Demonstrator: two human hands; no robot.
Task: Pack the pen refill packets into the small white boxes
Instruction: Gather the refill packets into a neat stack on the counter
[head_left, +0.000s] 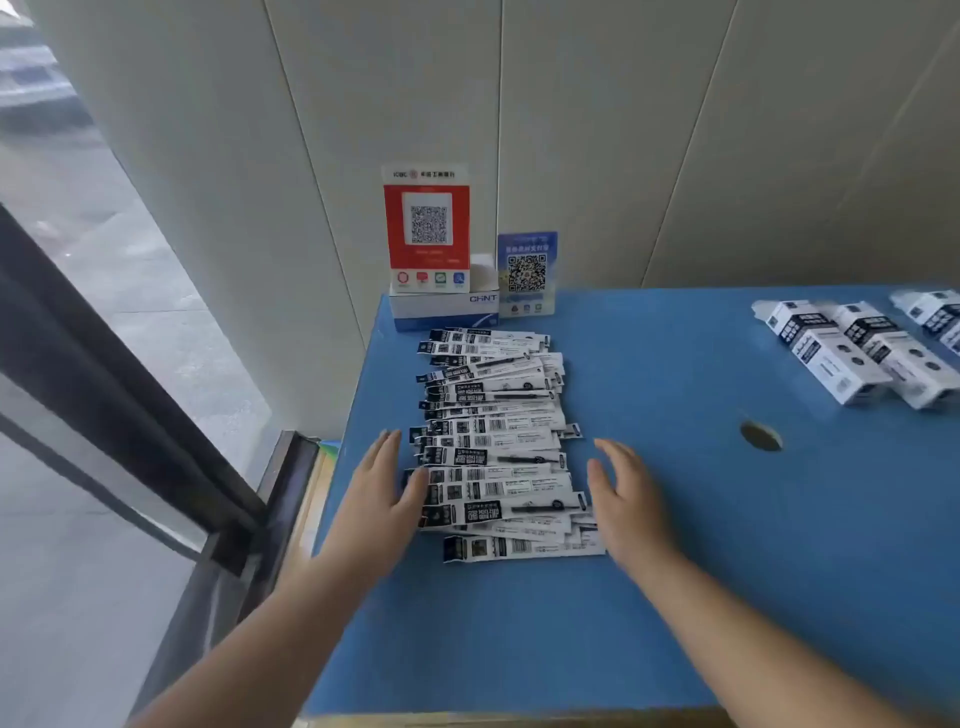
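Observation:
Several long white-and-black pen refill packets lie overlapped in a loose row on the blue table, running from near me toward the wall. My left hand rests open at the left ends of the nearest packets, thumb touching them. My right hand is open at their right ends, fingers spread, holding nothing. Three small white boxes with black labels lie on their sides at the far right of the table, well apart from both hands.
A red QR-code stand sits on a white and blue box against the wall, with a blue QR-code sign beside it. A round cable hole is in the tabletop. A glass door and dark frame stand left of the table edge.

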